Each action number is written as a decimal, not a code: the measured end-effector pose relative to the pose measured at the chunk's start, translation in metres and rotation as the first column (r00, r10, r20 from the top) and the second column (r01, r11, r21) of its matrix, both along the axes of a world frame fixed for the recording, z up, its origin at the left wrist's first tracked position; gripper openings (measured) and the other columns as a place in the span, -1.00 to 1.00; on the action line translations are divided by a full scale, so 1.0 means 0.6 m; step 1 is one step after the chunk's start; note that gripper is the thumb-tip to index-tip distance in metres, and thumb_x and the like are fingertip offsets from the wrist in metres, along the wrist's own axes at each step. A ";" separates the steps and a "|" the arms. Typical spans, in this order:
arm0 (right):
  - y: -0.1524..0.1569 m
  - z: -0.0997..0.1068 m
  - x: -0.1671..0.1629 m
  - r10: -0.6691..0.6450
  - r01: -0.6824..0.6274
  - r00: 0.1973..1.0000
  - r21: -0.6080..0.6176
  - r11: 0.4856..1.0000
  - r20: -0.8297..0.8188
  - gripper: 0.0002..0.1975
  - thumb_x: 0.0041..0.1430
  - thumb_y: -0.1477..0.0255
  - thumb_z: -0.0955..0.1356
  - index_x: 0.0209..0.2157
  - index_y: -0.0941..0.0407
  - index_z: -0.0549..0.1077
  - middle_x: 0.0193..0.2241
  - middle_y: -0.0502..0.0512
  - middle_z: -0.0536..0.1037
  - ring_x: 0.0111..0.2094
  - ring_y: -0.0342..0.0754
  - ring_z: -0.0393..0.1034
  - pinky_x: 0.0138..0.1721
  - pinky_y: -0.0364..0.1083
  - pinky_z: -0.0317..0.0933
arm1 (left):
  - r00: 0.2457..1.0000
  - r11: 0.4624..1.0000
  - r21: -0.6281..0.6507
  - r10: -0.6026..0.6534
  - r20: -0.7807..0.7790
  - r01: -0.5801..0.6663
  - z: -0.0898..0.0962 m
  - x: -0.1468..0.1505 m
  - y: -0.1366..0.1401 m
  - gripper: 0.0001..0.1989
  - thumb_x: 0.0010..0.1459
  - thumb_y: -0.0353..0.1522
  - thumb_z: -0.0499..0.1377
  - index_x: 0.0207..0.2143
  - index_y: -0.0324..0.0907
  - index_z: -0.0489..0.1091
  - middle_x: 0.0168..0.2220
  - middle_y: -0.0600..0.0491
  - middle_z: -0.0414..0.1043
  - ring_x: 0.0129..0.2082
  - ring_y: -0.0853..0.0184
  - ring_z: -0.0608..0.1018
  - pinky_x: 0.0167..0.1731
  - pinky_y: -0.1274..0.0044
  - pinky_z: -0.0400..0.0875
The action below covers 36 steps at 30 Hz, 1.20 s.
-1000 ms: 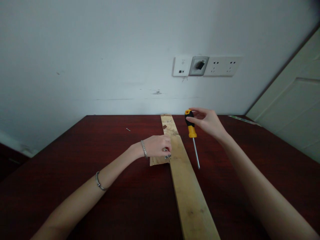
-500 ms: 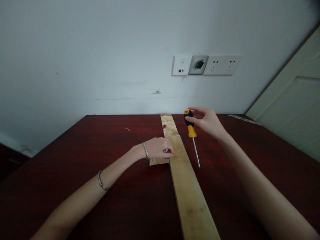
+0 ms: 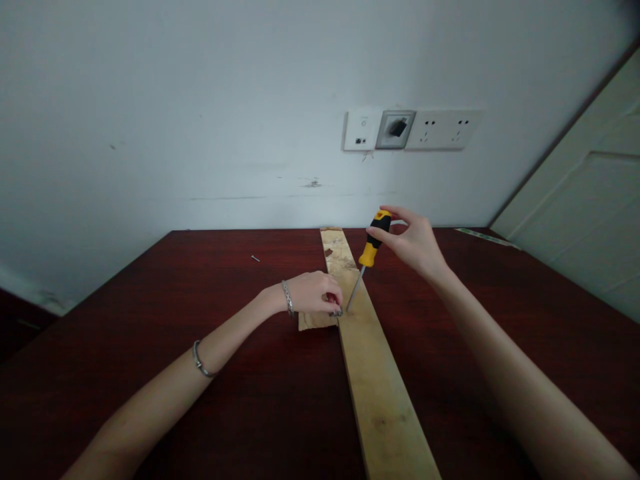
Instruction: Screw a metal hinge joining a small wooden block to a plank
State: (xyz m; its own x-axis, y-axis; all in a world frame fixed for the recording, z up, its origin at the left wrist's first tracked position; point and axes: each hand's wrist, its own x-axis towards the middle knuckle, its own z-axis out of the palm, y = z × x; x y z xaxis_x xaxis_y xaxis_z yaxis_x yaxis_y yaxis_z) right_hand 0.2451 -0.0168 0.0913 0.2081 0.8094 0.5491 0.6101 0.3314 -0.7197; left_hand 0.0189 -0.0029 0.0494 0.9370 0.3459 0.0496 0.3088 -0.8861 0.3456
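My right hand (image 3: 413, 243) grips a yellow and black screwdriver (image 3: 375, 239) by the upper handle. It tilts, and its shaft runs down and left to the long wooden board (image 3: 385, 380), with the tip at or just above the surface. My left hand (image 3: 317, 292) is closed in a pinch at the board's left edge, beside the tip. A small metal piece (image 3: 337, 312) shows at its fingertips; its kind is unclear. Under that hand lies a shorter wood piece (image 3: 316, 323), sticking out left of the board.
A loose screw (image 3: 255, 258) lies on the dark red tabletop (image 3: 200, 287), left of the board. Behind the table stands a white wall with socket plates (image 3: 443, 130). A pale door (image 3: 590, 200) is at the right, and a thin strip (image 3: 487, 237) lies near the back right edge.
My right hand has swung the screwdriver's tip leftward, from right of the board to a spot beside my left fingers. My left hand has shifted only slightly.
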 end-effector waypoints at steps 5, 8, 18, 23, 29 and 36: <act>-0.001 0.005 0.006 -0.059 0.061 0.998 0.047 0.997 -0.036 -0.44 -0.09 0.21 0.45 -0.04 0.17 0.47 -0.15 0.23 0.54 -0.36 -0.01 0.44 -0.27 0.02 0.37 | 1.000 1.000 0.003 0.008 -0.006 -0.008 0.000 0.001 -0.002 -0.93 0.13 -0.39 0.22 -0.37 -0.20 0.51 -0.40 0.08 0.50 -0.35 0.41 0.49 -0.34 0.62 0.31; -0.003 0.009 0.010 -0.073 0.077 0.995 0.062 0.995 -0.069 -0.45 -0.09 0.19 0.45 -0.05 0.14 0.48 -0.19 0.20 0.54 -0.37 -0.02 0.44 -0.33 -0.01 0.38 | 1.000 1.000 -0.013 0.015 -0.001 -0.015 0.000 0.001 -0.002 -0.94 0.11 -0.40 0.23 -0.36 -0.19 0.52 -0.39 0.08 0.51 -0.34 0.41 0.49 -0.33 0.62 0.32; -0.006 0.012 0.006 -0.046 0.050 0.996 0.061 0.997 -0.077 -0.46 -0.09 0.22 0.45 -0.05 0.15 0.48 -0.17 0.21 0.54 -0.38 -0.03 0.43 -0.33 -0.01 0.39 | 0.999 1.000 -0.005 0.008 0.035 -0.008 0.008 -0.001 -0.002 -0.94 0.11 -0.43 0.22 -0.37 -0.20 0.51 -0.39 0.08 0.50 -0.34 0.42 0.49 -0.30 0.61 0.33; -0.007 0.016 0.012 -0.056 0.061 0.995 0.068 0.996 -0.077 -0.48 -0.10 0.21 0.46 -0.07 0.12 0.49 -0.19 0.19 0.55 -0.33 0.03 0.46 -0.32 0.02 0.41 | 0.990 0.997 -0.046 0.066 0.125 -0.060 0.048 -0.027 0.011 -0.92 0.11 -0.41 0.20 -0.38 -0.20 0.50 -0.43 0.09 0.47 -0.42 0.46 0.45 -0.37 0.61 0.31; -0.005 0.015 0.016 -0.058 0.064 0.995 0.073 0.995 -0.086 -0.47 -0.11 0.22 0.47 -0.06 0.13 0.49 -0.15 0.22 0.55 -0.31 0.06 0.47 -0.30 0.05 0.42 | 0.916 0.927 -0.102 0.373 0.149 -0.361 0.087 -0.109 0.074 -0.84 0.06 -0.34 0.18 -0.35 -0.23 0.51 -0.38 0.06 0.50 -0.42 0.45 0.43 -0.36 0.61 0.27; -0.009 0.016 0.013 -0.040 0.045 0.997 0.074 0.996 -0.068 -0.46 -0.09 0.21 0.47 -0.04 0.11 0.48 -0.13 0.21 0.55 -0.29 0.07 0.47 -0.27 0.07 0.41 | 0.745 0.722 -0.347 0.661 0.092 -0.598 0.033 -0.216 0.167 -0.82 -0.03 -0.31 0.21 -0.42 -0.27 0.48 -0.42 0.01 0.53 -0.42 0.38 0.48 -0.36 0.58 0.31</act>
